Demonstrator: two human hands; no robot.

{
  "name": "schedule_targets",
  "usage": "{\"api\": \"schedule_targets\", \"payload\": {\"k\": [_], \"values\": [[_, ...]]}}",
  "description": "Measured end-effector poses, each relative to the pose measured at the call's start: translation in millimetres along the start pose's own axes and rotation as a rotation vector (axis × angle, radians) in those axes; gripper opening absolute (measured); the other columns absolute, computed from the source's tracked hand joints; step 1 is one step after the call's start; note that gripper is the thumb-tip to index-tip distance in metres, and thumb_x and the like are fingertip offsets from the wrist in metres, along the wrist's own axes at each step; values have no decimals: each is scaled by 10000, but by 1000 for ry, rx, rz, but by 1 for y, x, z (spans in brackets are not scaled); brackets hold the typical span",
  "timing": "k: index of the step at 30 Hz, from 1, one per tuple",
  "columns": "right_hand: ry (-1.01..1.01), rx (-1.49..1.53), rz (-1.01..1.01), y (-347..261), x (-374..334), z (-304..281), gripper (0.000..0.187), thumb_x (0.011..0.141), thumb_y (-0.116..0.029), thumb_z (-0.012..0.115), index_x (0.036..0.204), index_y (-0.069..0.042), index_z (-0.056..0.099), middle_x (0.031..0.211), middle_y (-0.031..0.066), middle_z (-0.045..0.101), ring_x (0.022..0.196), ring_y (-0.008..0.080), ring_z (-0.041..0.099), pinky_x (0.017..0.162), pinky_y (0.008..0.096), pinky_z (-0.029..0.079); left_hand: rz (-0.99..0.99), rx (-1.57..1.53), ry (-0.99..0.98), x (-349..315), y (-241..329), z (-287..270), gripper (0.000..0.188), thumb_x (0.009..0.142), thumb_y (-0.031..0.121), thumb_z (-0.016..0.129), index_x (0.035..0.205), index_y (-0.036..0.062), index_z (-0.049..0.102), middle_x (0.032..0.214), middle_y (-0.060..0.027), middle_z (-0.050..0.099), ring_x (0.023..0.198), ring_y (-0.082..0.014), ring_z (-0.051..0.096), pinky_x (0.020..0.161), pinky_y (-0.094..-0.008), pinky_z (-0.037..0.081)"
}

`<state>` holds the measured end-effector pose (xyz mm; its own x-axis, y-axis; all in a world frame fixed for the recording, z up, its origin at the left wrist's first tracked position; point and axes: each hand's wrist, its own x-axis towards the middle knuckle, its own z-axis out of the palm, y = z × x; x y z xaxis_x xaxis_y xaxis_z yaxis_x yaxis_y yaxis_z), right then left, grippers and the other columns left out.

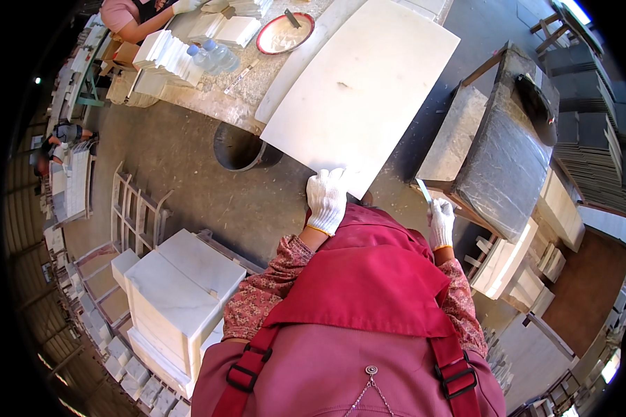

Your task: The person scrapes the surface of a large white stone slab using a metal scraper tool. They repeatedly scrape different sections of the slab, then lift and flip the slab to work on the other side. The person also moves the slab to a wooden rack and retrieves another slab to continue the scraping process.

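Note:
A large white stone slab (365, 87), with a small dark mark on its face, lies in front of me, its near end sticking out past the worktable. My left hand (327, 200), in a white knit glove, is closed at the slab's near edge, fingers curled over it. Off to the right, my right hand (441, 222), gloved the same way, is closed around a thin, flat, pale strip (423, 190) that points up and away from me. What the strip is exactly cannot be made out. It is apart from the slab.
On the worktable (219, 101) stand a red-rimmed basin (285, 33) of pale paste, plastic bottles (219, 57) and stacked white tiles (167, 59). A co-worker's arm (142, 24) reaches in behind. A dark stone-topped table (508, 149) is right; white blocks (184, 271) and a metal cart (133, 208) are left.

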<state>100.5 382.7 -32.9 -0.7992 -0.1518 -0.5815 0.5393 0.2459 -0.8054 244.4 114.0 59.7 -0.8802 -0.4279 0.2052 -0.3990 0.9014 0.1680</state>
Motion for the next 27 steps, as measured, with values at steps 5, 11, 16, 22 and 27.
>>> {"api": "schedule_targets", "payload": {"k": [5,11,16,22,27], "values": [[2,-8,5,-3,-3,2,112,984,-191,610,1005,-83,587,719,-15,557,609,71,490,550,229,385,-7,-1,19,-1,-1,0,319,908,200,514,1167,296,673,848,32,601,751,-199,546,671,-363,440],[0,3,6,-2,-2,5,108,985,-189,608,1005,-85,587,716,-15,560,607,71,489,547,229,383,-10,4,20,-2,-2,3,324,908,199,514,1169,306,672,840,38,595,743,-195,540,670,-360,441],[10,-30,23,-6,1,6,100,992,-194,603,995,-95,589,720,-16,562,612,67,488,552,228,385,-6,-50,-11,0,-1,1,325,907,196,520,1172,308,671,835,43,595,737,-192,541,663,-357,439],[-1,6,-41,-7,1,10,156,1015,-255,581,934,-122,577,657,-36,502,523,56,424,460,230,324,-206,-267,-38,-2,-20,11,401,837,212,672,1238,196,674,946,-16,706,812,-270,634,710,-395,517],[-42,41,16,-18,-10,19,139,1024,-242,569,1044,-112,613,674,-51,492,528,38,417,460,205,314,-658,-1248,134,41,-79,13,365,912,188,669,1260,86,631,1002,-85,720,900,-236,684,818,-370,559]]}}
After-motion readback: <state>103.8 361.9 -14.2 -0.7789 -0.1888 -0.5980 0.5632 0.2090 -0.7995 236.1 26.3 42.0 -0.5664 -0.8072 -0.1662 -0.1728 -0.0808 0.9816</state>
